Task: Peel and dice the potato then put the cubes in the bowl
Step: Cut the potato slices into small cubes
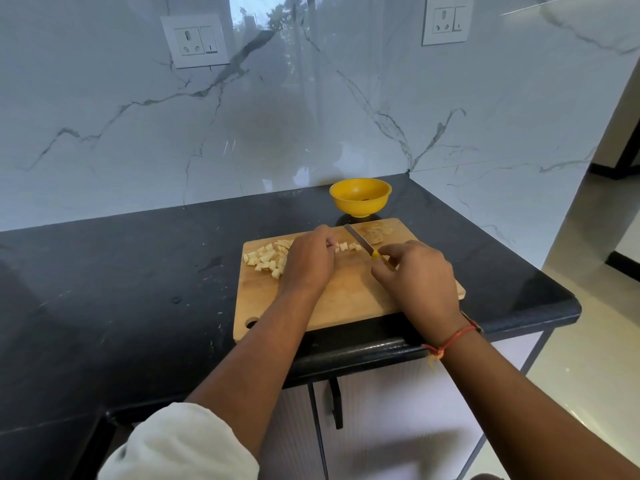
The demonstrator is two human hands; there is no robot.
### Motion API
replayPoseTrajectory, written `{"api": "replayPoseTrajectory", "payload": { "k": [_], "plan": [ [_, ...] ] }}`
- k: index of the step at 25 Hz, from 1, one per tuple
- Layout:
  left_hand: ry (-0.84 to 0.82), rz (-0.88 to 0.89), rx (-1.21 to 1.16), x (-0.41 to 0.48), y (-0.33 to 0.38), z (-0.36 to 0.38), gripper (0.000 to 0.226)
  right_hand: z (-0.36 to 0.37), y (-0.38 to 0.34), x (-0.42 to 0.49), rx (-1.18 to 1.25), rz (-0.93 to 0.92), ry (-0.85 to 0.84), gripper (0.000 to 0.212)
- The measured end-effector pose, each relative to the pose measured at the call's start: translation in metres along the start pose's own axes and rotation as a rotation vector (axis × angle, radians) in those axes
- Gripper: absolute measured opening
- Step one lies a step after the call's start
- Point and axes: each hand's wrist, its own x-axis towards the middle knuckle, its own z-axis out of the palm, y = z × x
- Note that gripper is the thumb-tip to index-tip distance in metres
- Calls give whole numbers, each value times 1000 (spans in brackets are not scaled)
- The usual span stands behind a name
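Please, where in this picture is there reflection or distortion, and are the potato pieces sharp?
Head view: the glossy marble wall mirrors a window and trees. In the same head view, the wide lens curves the back edge of the countertop and tilts the sockets. The potato cubes and the knife look slightly soft, though their edges stay readable.

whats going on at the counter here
A person is dicing potato on the wooden cutting board. The right hand grips a yellow-handled knife, blade at a short row of pale potato pieces steadied by the left hand. A pile of cut cubes lies on the board's left; the yellow bowl behind looks nearly empty.
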Motion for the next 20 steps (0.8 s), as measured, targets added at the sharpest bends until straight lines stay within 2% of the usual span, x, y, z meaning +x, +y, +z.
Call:
{"api": "replayPoseTrajectory", "payload": {
  "k": [6, 9, 11, 14, 16, 20],
  "plan": [
    [-14, 5, -47, 1, -3, 2, 10, 11, 7, 3, 150, 97, 34, 25],
    [-42, 94, -20, -1, 2, 0, 23, 10, 10, 2, 198, 164, 54, 21],
    [-88, 267, 55, 0, 6, -1, 29, 9, 11, 2, 229, 194, 74, 18],
    [-277, 501, 200, 9, 12, -3, 32, 7, 12, 1, 262, 211, 105, 19],
    [-370, 511, 271, 14, 14, -5, 34, 7, 12, 2, 277, 221, 107, 20],
    [-349, 504, 496, 22, -6, -17, 28, 8, 14, 1, 287, 224, 88, 21]
  ]
}}
